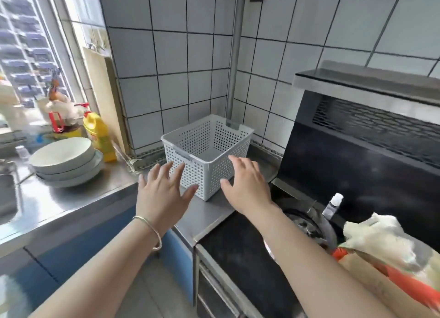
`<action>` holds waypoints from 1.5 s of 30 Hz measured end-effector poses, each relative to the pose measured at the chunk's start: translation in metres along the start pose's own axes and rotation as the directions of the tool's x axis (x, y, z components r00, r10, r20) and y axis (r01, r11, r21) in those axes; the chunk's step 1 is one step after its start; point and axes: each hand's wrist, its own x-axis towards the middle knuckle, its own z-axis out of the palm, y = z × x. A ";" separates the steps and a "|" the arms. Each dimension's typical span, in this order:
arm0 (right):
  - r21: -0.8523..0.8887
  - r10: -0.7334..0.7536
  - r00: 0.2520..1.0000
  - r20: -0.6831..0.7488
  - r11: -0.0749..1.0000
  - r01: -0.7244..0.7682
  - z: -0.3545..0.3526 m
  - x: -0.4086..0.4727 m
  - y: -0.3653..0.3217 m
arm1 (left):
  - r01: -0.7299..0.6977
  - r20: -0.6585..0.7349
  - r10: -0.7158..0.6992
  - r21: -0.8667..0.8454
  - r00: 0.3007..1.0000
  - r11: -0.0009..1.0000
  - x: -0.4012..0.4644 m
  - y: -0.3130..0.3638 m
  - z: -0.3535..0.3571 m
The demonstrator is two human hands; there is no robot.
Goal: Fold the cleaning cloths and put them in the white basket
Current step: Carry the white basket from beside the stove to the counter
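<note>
Both hands, left [164,193] and right [247,182], reach forward (fingers spread, empty)

Basket [206,151]: on the counter [71,198], centre, backed into the wall corner at 12 o'clock.
Left hand [164,193]: at the basket's 7 o'clock, fingers spread, just off its near-left wall.
Right hand [247,184]: at the basket's 5 o'clock, by its near-right wall.
Bowls [65,161]: stacked on the counter, 9 o'clock of the basket.
Bottle [100,135]: behind the bowls, 10 o'clock.
Board [104,96]: leaning on the wall behind the bottle.
Stove [307,224]: 4 o'clock of the basket.
</note>
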 end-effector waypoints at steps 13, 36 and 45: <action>-0.068 -0.076 0.992 0.100 0.994 0.083 0.049 0.209 0.078 | 0.450 0.192 -0.413 -0.235 0.890 0.861 0.169 0.007 0.074; -0.095 0.190 0.982 0.017 0.978 -0.188 0.152 0.409 0.161 | 0.773 0.433 -0.707 -0.580 0.560 0.258 0.295 -0.084 0.178; 0.133 0.428 0.845 0.319 0.863 -0.487 0.175 0.440 0.164 | 0.765 0.307 -0.737 -0.486 0.602 0.422 0.315 -0.117 0.178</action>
